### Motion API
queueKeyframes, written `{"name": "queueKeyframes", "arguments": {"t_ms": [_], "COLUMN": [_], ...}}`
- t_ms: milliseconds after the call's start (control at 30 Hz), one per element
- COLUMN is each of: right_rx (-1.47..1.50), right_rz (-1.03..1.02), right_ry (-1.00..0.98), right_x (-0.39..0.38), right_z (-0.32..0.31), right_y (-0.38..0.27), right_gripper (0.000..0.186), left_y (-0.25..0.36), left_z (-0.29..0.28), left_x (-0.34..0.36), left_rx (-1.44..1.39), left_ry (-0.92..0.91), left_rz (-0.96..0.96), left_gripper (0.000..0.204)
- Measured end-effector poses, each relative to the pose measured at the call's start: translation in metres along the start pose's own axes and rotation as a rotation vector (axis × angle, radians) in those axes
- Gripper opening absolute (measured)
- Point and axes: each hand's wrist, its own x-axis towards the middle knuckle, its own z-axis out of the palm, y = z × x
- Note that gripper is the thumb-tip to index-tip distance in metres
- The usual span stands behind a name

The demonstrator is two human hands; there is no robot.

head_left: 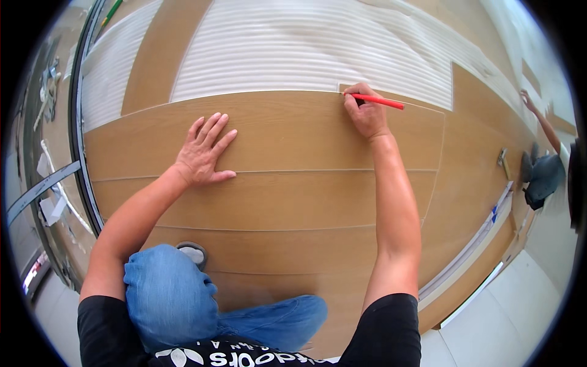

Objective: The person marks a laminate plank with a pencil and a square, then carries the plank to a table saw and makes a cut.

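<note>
My left hand [203, 153] lies flat with spread fingers on a wood-look floor plank [281, 131]. Closed around a red pencil [382, 101], my right hand [365, 115] rests at the far edge of that plank. The pencil's tip end is by the plank's edge, near a small corner of another wood-look piece. Beyond this edge spreads white ribbed foam underlay [269, 52]. Nearer to me are further planks [275, 199] with thin seams between them.
A dark metal door track [78, 122] runs along the left. To the right lie a hammer [503, 162] and long pale strips [471, 244]. Another person [544, 174] crouches at the far right. White tiles [513, 300] show at the lower right. My jeans-clad knee [171, 293] is on the planks.
</note>
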Motion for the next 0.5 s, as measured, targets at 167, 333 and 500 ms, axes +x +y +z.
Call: {"name": "queueKeyframes", "arguments": {"t_ms": [167,333,500], "right_rx": [0.04,0.352,0.276], "right_rz": [0.062,0.154,0.676], "right_ry": [0.021,0.379,0.83], "right_x": [-0.018,-0.204,-0.501], "right_z": [-0.001,0.0,0.004], "right_y": [-0.004,-0.003,-0.085], "right_gripper": [0.007,0.01,0.024], "left_y": [-0.003,-0.002,0.023], "left_z": [-0.003,-0.001,-0.008], "left_x": [-0.004,0.002,0.003], "left_rx": [0.01,0.016,0.014], "left_ry": [-0.057,-0.025,-0.044], "left_rz": [-0.02,0.017,0.024], "left_gripper": [0.096,0.097,0.098]}}
